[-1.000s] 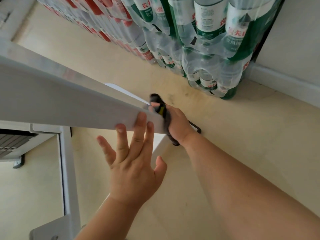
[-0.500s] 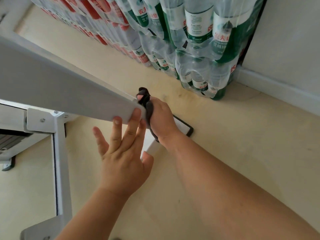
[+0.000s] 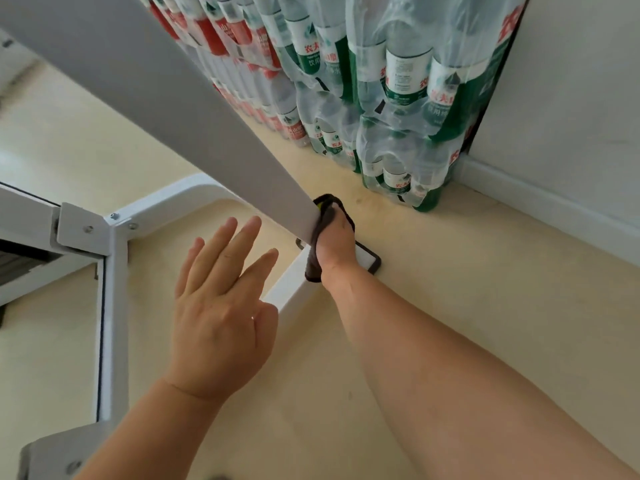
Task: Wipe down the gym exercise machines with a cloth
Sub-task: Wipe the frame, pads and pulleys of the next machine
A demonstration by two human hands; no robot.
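Right hand (image 3: 335, 242) is curled round a dark cloth (image 3: 312, 266), pressing it to the lower end of the slanted white beam (image 3: 180, 112); the left hand (image 3: 221, 306) hovers spread beside it, holding nothing. Beam wipe looks nearly done, so next the cloth should shift to the base rail (image 3: 291, 292) just below

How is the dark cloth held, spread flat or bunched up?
Bunched up. The right hand grips the dark cloth wadded against the white beam; one end hangs by the wrist.

shrink-wrapped water bottle packs (image 3: 398, 98) stacked against white wall (image 3: 571, 81), cream floor (image 3: 485, 306)
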